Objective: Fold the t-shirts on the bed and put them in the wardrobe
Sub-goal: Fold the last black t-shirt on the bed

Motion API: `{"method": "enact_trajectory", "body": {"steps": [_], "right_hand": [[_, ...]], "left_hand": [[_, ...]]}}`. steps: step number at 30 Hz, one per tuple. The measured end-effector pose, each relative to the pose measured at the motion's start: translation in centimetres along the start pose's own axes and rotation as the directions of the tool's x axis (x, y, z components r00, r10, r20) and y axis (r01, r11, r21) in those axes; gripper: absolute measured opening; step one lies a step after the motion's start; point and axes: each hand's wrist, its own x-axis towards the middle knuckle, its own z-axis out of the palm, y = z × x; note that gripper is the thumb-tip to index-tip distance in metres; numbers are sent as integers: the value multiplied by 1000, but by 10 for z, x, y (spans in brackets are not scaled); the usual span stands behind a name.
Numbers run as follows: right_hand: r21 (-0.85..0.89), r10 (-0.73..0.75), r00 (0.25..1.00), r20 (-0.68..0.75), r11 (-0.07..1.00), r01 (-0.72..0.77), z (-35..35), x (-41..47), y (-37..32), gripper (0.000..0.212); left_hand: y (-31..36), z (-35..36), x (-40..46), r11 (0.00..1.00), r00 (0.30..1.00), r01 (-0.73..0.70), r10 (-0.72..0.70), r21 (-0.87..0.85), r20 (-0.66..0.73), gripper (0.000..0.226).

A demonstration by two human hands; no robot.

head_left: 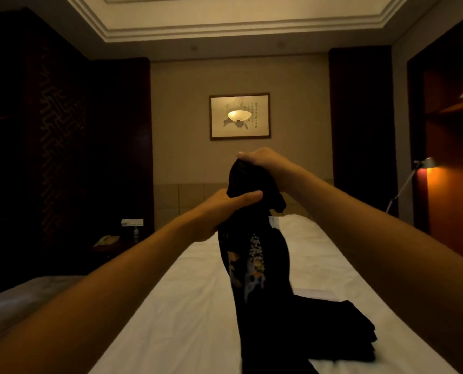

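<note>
A black t-shirt (254, 255) with a pale printed pattern hangs bunched above the white bed (187, 306). My right hand (262, 159) grips its top end, held highest. Just below, my left hand (225, 209) holds the cloth with the thumb curled round the front. The shirt's lower part drapes down to the sheet. A dark pile of folded black cloth (341, 330) lies on the bed to the right of the hanging shirt. The open wardrobe (449, 147) with wooden shelves stands at the far right.
A lit floor lamp (424, 164) stands beside the wardrobe. A nightstand with a phone (106, 241) and a small bottle sits left of the bed. A framed picture (240, 116) hangs on the far wall. Dark panelling covers the left wall.
</note>
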Motion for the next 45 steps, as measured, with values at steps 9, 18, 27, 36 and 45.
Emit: {"method": "enact_trajectory", "body": {"steps": [9,18,27,36,45], "right_hand": [[416,105,972,212,890,-187,5,-3,41,39],[344,307,827,471,799,-493,12,-22,89,90],[325,120,939,322,918,-228,29,-40,84,48],[502,-2,995,-96,863,50,50,-41,88,18],[358,-7,1000,-19,934,13,6,-21,53,21]], "left_hand": [[5,-17,3,963,981,23,-74,-268,-182,30],[6,-40,-1,909,878,1,-201,-418,-434,44],[5,-49,2,876,759,-77,-258,-476,-597,39],[-9,-51,-4,868,807,1,-294,-496,-512,38],[-49,-69,-27,975,889,207,-220,-75,-401,58]]}}
